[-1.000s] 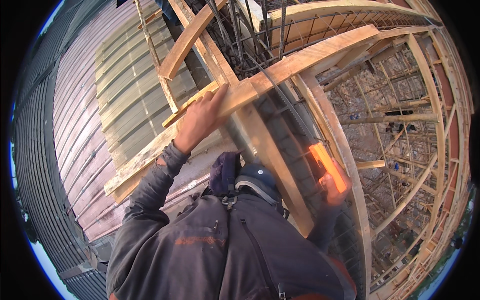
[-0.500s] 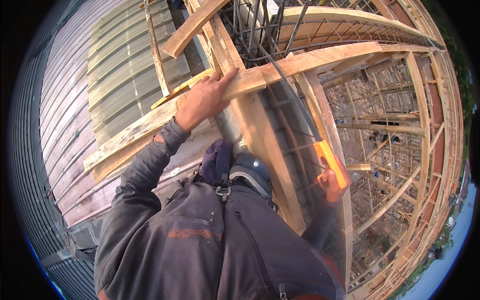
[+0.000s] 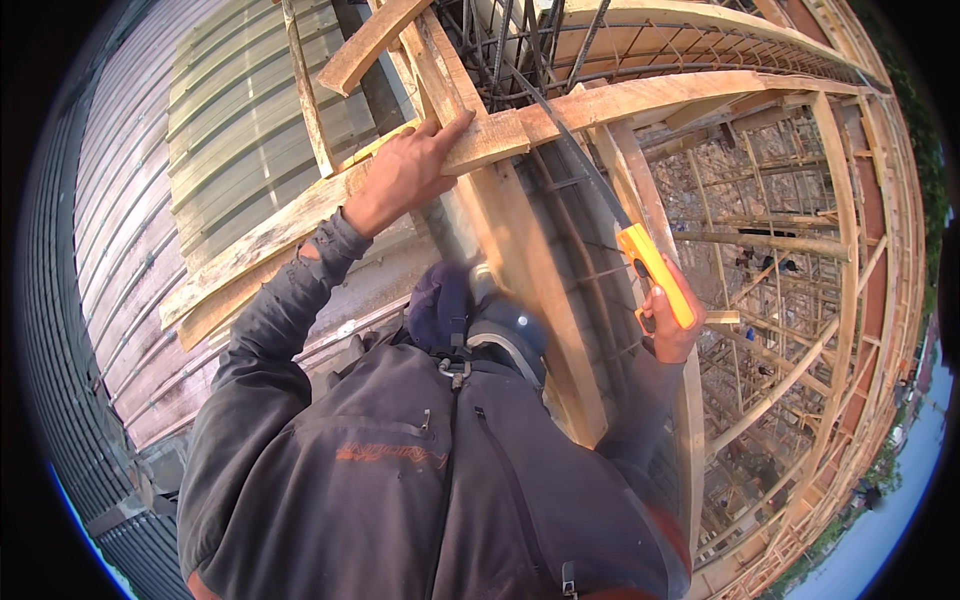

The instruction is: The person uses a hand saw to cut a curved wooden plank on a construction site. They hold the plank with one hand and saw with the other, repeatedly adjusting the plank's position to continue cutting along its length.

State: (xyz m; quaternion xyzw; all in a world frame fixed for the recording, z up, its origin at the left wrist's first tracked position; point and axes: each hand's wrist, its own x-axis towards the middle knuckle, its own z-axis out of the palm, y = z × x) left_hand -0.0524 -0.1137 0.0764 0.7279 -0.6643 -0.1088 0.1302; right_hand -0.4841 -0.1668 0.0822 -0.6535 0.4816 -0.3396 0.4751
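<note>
My left hand (image 3: 405, 175) grips a wooden board (image 3: 265, 225) from above, its fingers curled toward the far edge. In my right hand (image 3: 673, 320) is a handsaw (image 3: 655, 272) with an orange handle. The saw's dark blade runs forward and left across the timber, just right of the board's squared end. Whether its teeth touch the wood I cannot tell. A second plank lies under the held board, and a broad upright timber (image 3: 535, 290) runs from beneath it toward my body.
Ribbed roof sheets (image 3: 130, 270) spread on the left. Steel reinforcing bars (image 3: 500, 45) stand ahead, beside long formwork boards (image 3: 680, 95). Wooden and bamboo scaffolding (image 3: 770, 240) drops away at the right. A short timber offcut (image 3: 375, 45) slants at the far left of the bars.
My right hand has pushed the saw forward, away from my body. My left hand stays in place on the board. The whole view has shifted slightly.
</note>
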